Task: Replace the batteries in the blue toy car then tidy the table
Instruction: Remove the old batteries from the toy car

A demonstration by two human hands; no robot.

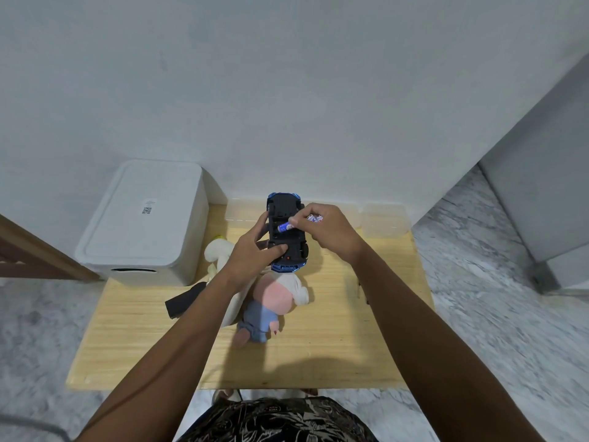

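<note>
Right now I judge the step in hand to be loading cells into the blue plastic toy car [286,231], which I hold upside down above the middle of the pale wooden tabletop [334,330], nearer its far edge, with the black underside facing up at me. My left hand [251,250] grips the car from its left side, thumb curled across the underside near the nearer end and fingers wrapped round the edge. My right hand [328,229] pinches a small blue-and-white cylindrical battery [284,227] between thumb and forefinger, its free end tilted down into the open compartment in the chassis. More white cells [314,218] seem to be tucked among the other fingers of that hand, though I cannot tell how many.

Next, I think, the battery has to be laid flat in its slot, the right way round, and pressed against the spring until it seats; I cannot read the polarity marks from here.

Below the car a soft plush doll with a pink face and blue clothes [271,301] lies on the tabletop, and a black flat piece [185,303] lies near the left edge. A white lidded plastic bin [143,221] stands by the far left corner, and clear plastic containers [384,220] line the far edge.
</note>
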